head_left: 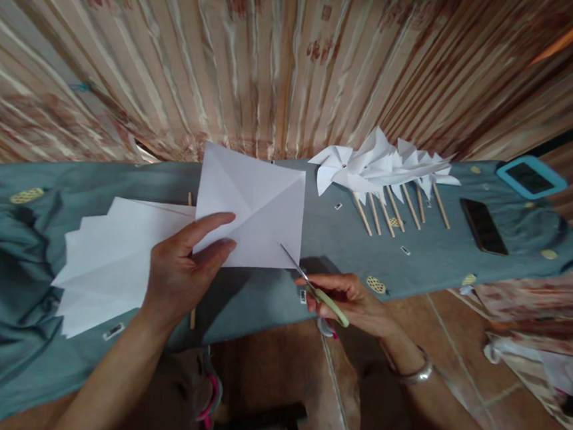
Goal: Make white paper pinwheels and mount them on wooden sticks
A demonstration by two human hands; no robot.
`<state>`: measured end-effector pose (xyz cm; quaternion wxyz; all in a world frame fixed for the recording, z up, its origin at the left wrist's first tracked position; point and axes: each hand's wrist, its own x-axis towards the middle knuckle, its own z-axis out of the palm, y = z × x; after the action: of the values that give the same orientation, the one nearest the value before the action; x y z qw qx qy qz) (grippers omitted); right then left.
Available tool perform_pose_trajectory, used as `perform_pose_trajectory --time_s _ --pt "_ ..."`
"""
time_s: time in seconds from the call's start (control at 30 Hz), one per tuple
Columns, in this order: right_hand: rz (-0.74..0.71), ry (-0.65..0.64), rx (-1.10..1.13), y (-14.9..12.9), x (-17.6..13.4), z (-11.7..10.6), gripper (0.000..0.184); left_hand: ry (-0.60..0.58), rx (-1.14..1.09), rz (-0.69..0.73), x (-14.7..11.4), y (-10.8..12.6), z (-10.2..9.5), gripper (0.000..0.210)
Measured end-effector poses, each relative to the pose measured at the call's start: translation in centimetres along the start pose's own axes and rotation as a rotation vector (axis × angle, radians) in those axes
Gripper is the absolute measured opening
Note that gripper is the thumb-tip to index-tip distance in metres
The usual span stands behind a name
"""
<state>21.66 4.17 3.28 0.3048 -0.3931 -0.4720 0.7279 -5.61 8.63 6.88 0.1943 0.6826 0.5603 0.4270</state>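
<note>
My left hand [184, 266] grips a white square sheet of paper [268, 193] by its lower left side, thumb and fingers pinching it. Diagonal fold lines cross the sheet, which is held up above the cloth. In my right hand [354, 301] is a pair of scissors with light green handles [326, 304]. The blades lie at the sheet's lower right corner, their tip pointing in toward the middle along the diagonal. Left of the sheet, a fanned stack of creased white paper [107, 259] rests on the cloth, partly behind my left hand and forearm.
Several white paper pinwheels [341, 166] on wooden sticks lie at the back right of the blue-green cloth [268, 307]. Farther right are a dark phone [483, 225] and a blue-framed device [531, 176]. A pleated curtain [260, 59] hangs behind. A stick end [193, 318] shows near the front edge.
</note>
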Motion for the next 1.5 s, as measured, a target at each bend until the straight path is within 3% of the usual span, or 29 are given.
perform_pose_trajectory --time_s 0.53,0.83,1.5 --pt "0.017 0.046 -0.005 -0.3 0.1 0.3 0.043 -0.015 0.004 -0.065 -0.2 -0.3 0.0 0.029" --pt "-0.005 0.034 -0.018 0.4 0.0 0.1 0.048 -0.094 -0.047 -0.102 -0.4 0.6 0.3 0.027" --pt "0.031 0.075 0.038 0.3 0.0 0.2 0.049 -0.084 -0.107 -0.139 -0.4 0.8 0.3 0.028"
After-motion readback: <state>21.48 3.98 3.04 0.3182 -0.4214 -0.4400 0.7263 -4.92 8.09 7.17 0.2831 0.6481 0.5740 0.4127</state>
